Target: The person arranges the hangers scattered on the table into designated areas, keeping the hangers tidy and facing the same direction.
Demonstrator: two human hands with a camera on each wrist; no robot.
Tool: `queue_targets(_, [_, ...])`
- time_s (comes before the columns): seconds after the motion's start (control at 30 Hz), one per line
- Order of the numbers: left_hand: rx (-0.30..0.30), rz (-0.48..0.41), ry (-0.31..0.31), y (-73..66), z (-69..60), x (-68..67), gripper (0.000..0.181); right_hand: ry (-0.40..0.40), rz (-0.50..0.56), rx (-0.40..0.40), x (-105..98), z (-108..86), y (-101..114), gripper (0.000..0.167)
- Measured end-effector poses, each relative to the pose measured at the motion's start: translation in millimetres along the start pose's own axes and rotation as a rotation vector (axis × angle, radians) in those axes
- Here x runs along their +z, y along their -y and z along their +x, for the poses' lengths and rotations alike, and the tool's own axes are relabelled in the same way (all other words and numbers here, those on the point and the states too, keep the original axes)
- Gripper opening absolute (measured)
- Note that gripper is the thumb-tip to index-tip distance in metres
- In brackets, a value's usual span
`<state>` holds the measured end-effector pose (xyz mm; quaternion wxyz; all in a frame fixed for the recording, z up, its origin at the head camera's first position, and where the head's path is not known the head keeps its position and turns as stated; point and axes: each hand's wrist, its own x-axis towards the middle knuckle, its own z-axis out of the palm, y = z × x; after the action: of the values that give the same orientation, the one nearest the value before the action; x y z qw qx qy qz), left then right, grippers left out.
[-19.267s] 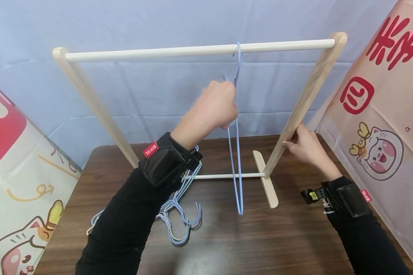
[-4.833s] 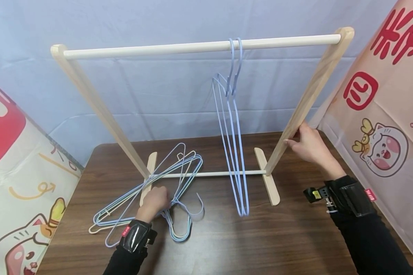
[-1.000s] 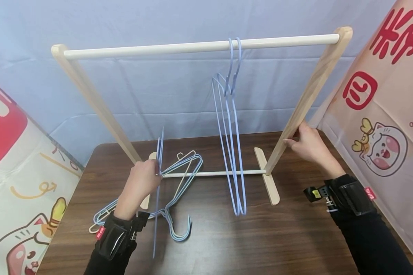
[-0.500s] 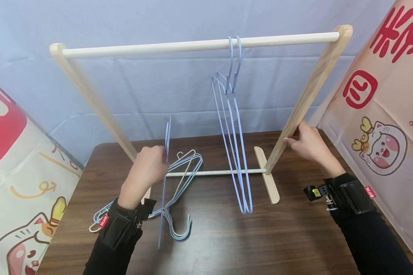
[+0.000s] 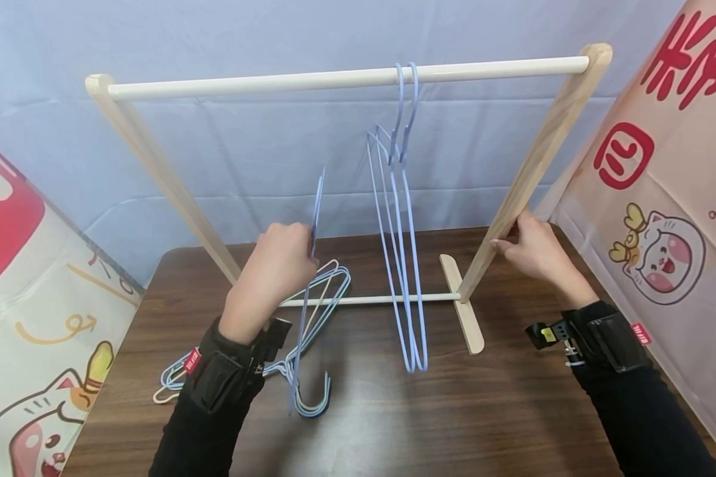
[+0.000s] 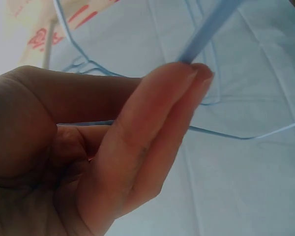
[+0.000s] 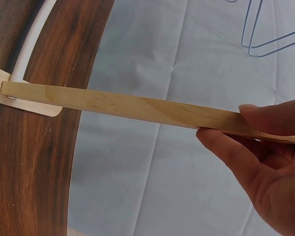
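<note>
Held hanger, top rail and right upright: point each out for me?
Held hanger (image 6: 209, 31): left wrist view, thick blurred stretch.
Top rail (image 5: 340, 79): head view, middle of its length.
Right upright (image 7: 152, 110): right wrist view, wood-grained face.

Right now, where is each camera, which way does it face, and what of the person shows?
Head: worn on the head, facing forward and down at the wooden clothes rack; left hand, right hand and black sleeves show.
Left wrist: worn there, facing a held blue clothes hanger, pale blue cloth behind; only the left hand shows.
Right wrist: worn there, facing the rack's upright; only the gripping right hand shows.
Shared: head and right wrist both show the right hand on that upright.
</note>
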<state>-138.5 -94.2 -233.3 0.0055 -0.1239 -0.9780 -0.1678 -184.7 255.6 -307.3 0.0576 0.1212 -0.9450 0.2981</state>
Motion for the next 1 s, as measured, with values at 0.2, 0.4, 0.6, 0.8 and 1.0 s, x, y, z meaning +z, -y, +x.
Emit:
queue_targets(0.2, [0.01,0.005,-0.005,-14.5,2.1,-16.3,0.011,0.0,0.0,0.0,1,-0.1,-1,0.039])
queue_targets(0.4, [0.049,0.002,-0.03,-26.9,2.7,-29.1,0.015,0.0,-0.002,0.006,1,-0.4,-1,0.038])
queue_targets(0.6, [0.061,-0.006,-0.009,-37.6,4.6,-39.3,0.016,0.006,0.002,0.014,1,-0.2,0,0.039])
queue_targets(0.8, [0.082,0.029,-0.012,-47.2,7.2,-48.8,0.018,0.005,0.003,0.01,1,0.0,-1,0.038])
queue_targets(1.0, [0.108,0.054,-0.033,-59.2,9.0,-58.2,0.022,0.005,0.002,0.012,1,-0.4,0,0.038])
